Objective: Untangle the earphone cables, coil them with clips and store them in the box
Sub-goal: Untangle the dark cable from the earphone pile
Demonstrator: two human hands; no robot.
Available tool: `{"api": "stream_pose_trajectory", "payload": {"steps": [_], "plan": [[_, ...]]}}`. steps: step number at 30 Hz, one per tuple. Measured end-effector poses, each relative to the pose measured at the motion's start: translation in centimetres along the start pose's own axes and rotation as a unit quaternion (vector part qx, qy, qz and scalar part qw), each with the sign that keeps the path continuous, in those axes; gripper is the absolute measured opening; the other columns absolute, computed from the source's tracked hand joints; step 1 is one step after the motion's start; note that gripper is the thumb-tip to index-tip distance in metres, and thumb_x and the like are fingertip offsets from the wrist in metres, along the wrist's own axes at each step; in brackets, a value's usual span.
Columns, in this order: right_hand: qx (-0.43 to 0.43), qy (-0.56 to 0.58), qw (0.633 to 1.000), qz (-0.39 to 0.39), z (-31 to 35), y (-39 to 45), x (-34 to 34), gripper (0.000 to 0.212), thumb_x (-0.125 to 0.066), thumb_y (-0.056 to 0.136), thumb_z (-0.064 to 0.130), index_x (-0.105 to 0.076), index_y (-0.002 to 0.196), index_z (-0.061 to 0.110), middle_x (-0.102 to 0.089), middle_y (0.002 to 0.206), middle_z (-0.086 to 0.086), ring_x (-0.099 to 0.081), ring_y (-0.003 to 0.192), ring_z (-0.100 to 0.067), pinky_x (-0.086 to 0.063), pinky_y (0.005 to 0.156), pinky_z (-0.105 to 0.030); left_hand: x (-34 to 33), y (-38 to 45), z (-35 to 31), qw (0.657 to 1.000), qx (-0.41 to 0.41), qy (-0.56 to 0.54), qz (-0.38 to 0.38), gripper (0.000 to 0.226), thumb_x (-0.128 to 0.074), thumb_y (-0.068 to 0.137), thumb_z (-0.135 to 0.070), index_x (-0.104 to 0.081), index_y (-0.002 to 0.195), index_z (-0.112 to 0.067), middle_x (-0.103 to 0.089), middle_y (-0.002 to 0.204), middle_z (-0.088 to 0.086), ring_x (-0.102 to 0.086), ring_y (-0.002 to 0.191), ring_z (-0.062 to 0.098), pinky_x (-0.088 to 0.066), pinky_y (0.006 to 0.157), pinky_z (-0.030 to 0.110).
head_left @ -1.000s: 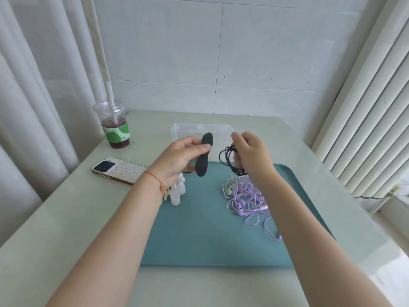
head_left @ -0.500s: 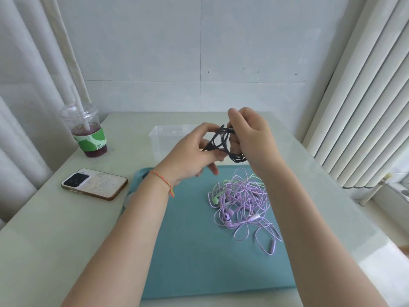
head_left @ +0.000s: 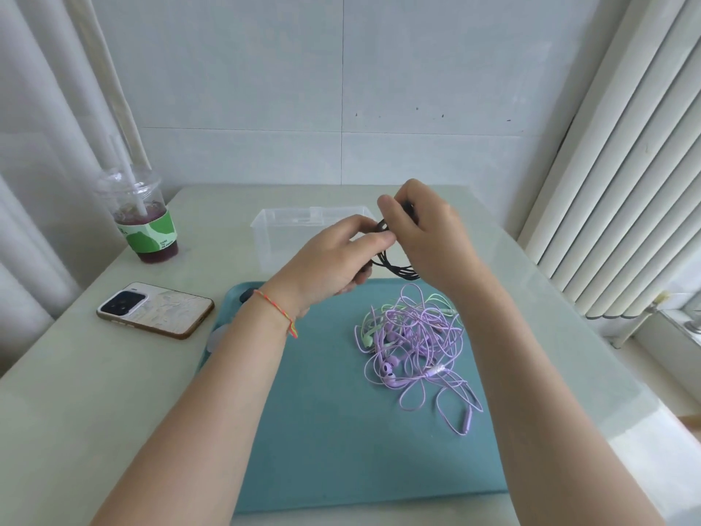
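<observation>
Both hands have closed in since a second ago: the black clip, then held apart in the left hand, is now up against the black earphone coil (head_left: pixel 394 265) and mostly hidden between the fingers. Left hand (head_left: pixel 333 260) has fingers curled, pinching at the coil's near side, thumb tip against the cable. Right hand (head_left: pixel 421 233) grips the top of the coil, fingers curled round it; loops hang below, above the far edge of the teal mat (head_left: pixel 341 430).

Step in hand, by my read: clipping the coiled black cable. Can't tell if the clip is fastened yet.

Next move calls for keeping the loops bunched while the clip wraps shut, then dropping the bundle into the clear plastic box (head_left: pixel 265 237) just behind the hands. Purple and green earphone tangle (head_left: pixel 413 343) lies on the mat, untouched.
</observation>
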State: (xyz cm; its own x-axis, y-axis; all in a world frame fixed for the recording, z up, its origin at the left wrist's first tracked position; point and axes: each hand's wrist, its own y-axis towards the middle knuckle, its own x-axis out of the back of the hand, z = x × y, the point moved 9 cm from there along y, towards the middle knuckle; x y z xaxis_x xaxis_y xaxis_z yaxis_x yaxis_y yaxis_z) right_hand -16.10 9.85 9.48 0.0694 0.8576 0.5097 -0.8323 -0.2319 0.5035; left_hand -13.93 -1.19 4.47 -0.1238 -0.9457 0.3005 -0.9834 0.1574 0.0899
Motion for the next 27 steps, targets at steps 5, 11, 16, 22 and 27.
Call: {"api": "stream_pose_trajectory", "payload": {"steps": [5,11,16,22,27], "plan": [[0.008,-0.011,1.000,-0.002,0.1,-0.1,0.1,0.023,-0.050,0.097,0.027,-0.041,0.081,0.013,-0.035,0.053,0.007,-0.032,0.050,-0.008,-0.031,0.049,-0.019,0.2,0.1,-0.5,0.997,-0.040,0.048,-0.033,0.024,-0.056,0.087,-0.050,-0.064,0.091,-0.028,-0.053,0.066,0.005,-0.047,0.061,0.019,-0.037,0.062,0.033],[-0.003,0.027,1.000,-0.001,0.3,-0.1,0.1,0.021,-0.045,0.099,0.025,-0.044,0.086,0.008,-0.040,0.057,0.007,-0.035,0.051,-0.006,-0.032,0.050,-0.016,0.2,0.0,-1.2,0.997,-0.068,0.014,-0.047,0.020,-0.055,0.083,-0.043,-0.063,0.092,-0.027,-0.053,0.068,0.013,-0.046,0.059,0.019,-0.036,0.060,0.030],[-0.056,0.118,0.991,0.004,-0.7,0.0,-0.5,0.028,-0.041,0.099,0.022,-0.037,0.082,0.001,-0.038,0.060,0.002,-0.036,0.058,-0.018,-0.032,0.055,-0.029,0.4,-0.3,-1.8,0.993,-0.096,0.011,-0.066,0.015,-0.053,0.083,-0.035,-0.062,0.087,-0.024,-0.049,0.060,0.009,-0.042,0.055,0.020,-0.034,0.053,0.026],[-0.048,0.145,0.988,0.016,-0.6,-0.1,-1.0,0.032,-0.037,0.099,0.025,-0.033,0.078,0.002,-0.032,0.067,-0.006,-0.031,0.063,-0.022,-0.029,0.057,-0.034,0.7,-0.5,-2.1,0.986,-0.113,0.053,-0.114,0.047,-0.048,0.091,-0.052,-0.050,0.072,-0.009,-0.047,0.050,-0.003,-0.044,0.053,0.017,-0.038,0.057,0.030],[-0.046,0.131,0.990,0.024,-0.9,-0.2,-1.5,0.040,-0.033,0.100,0.033,-0.037,0.081,-0.002,-0.034,0.064,-0.002,-0.032,0.059,-0.019,-0.030,0.056,-0.032,0.9,-0.4,-1.9,0.983,-0.116,0.076,-0.123,0.045,-0.050,0.092,-0.048,-0.053,0.073,-0.008,-0.052,0.051,0.000,-0.047,0.052,0.016,-0.039,0.057,0.030]]}}
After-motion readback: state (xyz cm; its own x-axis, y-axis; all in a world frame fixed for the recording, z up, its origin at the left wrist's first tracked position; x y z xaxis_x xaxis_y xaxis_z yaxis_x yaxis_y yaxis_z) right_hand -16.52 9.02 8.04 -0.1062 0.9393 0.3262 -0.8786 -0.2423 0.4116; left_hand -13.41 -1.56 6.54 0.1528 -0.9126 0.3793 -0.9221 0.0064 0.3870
